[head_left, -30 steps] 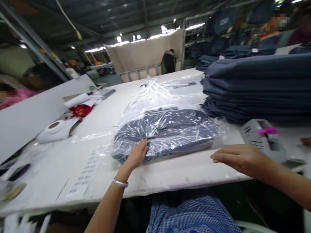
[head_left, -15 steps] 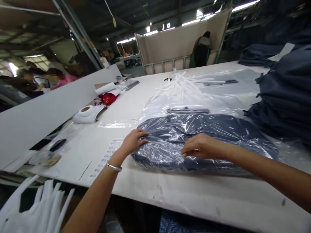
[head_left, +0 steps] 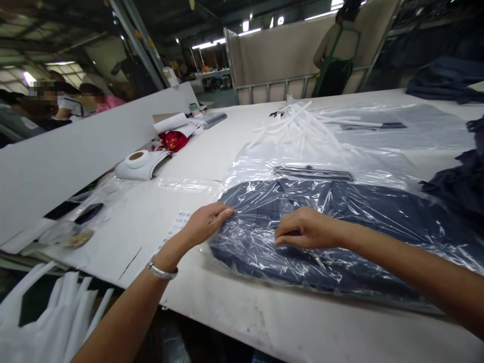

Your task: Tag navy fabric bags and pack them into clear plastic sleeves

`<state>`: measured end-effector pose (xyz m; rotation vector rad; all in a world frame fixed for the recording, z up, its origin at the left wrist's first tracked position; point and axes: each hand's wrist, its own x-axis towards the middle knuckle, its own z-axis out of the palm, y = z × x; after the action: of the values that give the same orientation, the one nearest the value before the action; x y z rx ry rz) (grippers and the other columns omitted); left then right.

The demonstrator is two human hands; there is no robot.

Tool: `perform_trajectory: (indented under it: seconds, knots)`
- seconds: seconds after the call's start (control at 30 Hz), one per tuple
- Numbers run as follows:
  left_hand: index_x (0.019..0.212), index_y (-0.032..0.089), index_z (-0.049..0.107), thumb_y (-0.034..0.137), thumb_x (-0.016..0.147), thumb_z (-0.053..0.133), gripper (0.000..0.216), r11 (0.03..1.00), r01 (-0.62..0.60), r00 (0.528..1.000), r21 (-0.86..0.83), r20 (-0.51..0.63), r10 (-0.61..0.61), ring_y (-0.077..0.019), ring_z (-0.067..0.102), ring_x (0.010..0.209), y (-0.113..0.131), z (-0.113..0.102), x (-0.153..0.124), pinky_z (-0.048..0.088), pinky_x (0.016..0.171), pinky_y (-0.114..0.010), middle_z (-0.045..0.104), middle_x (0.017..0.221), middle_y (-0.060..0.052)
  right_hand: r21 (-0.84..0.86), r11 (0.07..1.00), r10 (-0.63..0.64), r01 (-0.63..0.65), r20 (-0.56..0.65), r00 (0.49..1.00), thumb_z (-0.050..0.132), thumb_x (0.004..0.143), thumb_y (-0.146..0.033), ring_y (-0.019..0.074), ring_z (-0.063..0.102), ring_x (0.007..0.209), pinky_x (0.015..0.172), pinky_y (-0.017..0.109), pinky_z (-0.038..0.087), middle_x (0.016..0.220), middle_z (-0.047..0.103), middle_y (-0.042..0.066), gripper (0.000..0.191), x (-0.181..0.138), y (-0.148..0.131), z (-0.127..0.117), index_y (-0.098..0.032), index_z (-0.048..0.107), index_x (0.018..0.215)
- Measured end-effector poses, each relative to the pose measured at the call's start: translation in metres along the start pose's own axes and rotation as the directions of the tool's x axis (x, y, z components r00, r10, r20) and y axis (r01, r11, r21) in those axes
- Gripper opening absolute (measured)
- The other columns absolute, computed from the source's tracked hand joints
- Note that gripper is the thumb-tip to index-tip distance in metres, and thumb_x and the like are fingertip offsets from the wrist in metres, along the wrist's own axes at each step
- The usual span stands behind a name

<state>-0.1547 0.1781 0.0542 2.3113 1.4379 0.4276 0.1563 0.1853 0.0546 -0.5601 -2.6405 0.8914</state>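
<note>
A dark blue garment lies folded in a clear plastic bag [head_left: 340, 222] along the front of the table. At the bag's left end is my left hand [head_left: 209, 222], closed on its edge, with the thumb on top and the other fingers partly hidden. Over the front left part of the bag, my right hand [head_left: 302, 228] has its fingers curled into a pinch. Whatever those fingertips hold, if anything, cannot be made out. A sheet of printed labels [head_left: 180, 221] lies beside my left hand, partly covered by it.
Behind the bag lie flat clear bags [head_left: 249, 161] and a heap of white strips [head_left: 302, 123]. A white roll [head_left: 138, 159] and a red item [head_left: 174, 141] are at left. Dark garments [head_left: 449, 186] are piled right. A person [head_left: 338, 55] stands beyond the table.
The view has shifted, and the bagged garment appears larger and farther right. My left thumb now lies on top of the bag's edge. The person beyond the table shows more fully.
</note>
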Motion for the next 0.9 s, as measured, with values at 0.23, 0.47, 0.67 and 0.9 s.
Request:
perform_trajectory:
  seconds: [0.23, 0.47, 0.67, 0.9]
  knots:
    - [0.107, 0.029, 0.071, 0.053, 0.077, 0.072, 0.038, 0.992, 0.088, 0.973, 0.094, 0.205, -0.105, -0.017, 0.062, 0.078, 0.008, -0.021, -0.002, 0.043, 0.066, -0.026, 0.07, 0.089, 0.001, -0.016, 0.999, 0.035, -0.037, -0.073, 0.997, 0.06, 0.093, -0.034, 0.0137, 0.067, 0.07, 0.063, 0.024, 0.045, 0.081, 0.075, 0.004, 0.022, -0.013, 0.01, -0.003, -0.02, 0.077, 0.09]
    - [0.096, 0.023, 0.073, 0.047, 0.088, 0.059, 0.03, 0.986, 0.136, 0.97, -0.092, 0.215, -0.114, -0.0172, 0.066, 0.082, 0.016, -0.027, 0.002, 0.049, 0.075, -0.027, 0.074, 0.092, -0.002, 0.001, 0.999, 0.048, -0.048, -0.111, 0.993, 0.061, 0.093, -0.035, 0.0134, 0.068, 0.07, 0.064, 0.024, 0.047, 0.08, 0.075, 0.004, 0.022, -0.017, 0.008, -0.006, -0.02, 0.076, 0.089]
    - [0.119, 0.024, 0.068, 0.05, 0.093, 0.051, 0.04, 0.985, 0.149, 0.968, -0.084, 0.215, -0.128, -0.0189, 0.068, 0.084, 0.013, -0.024, -0.005, 0.052, 0.079, -0.03, 0.075, 0.096, -0.003, 0.01, 0.999, 0.047, -0.046, -0.142, 0.989, 0.061, 0.092, -0.036, 0.0132, 0.068, 0.07, 0.063, 0.024, 0.046, 0.08, 0.075, 0.003, 0.023, -0.017, 0.009, -0.003, -0.019, 0.076, 0.09]
    - [0.118, 0.029, 0.067, 0.057, 0.09, 0.056, 0.042, 0.975, -0.115, 0.993, 0.19, 0.042, 0.109, -0.0242, 0.062, 0.111, 0.042, -0.014, -0.024, 0.047, 0.094, -0.038, 0.069, 0.12, -0.005, 0.017, 0.998, 0.061, -0.059, -0.181, 0.982, 0.06, 0.093, -0.039, 0.0137, 0.067, 0.071, 0.065, 0.025, 0.047, 0.082, 0.075, 0.004, 0.025, -0.021, 0.01, -0.002, -0.02, 0.076, 0.091]
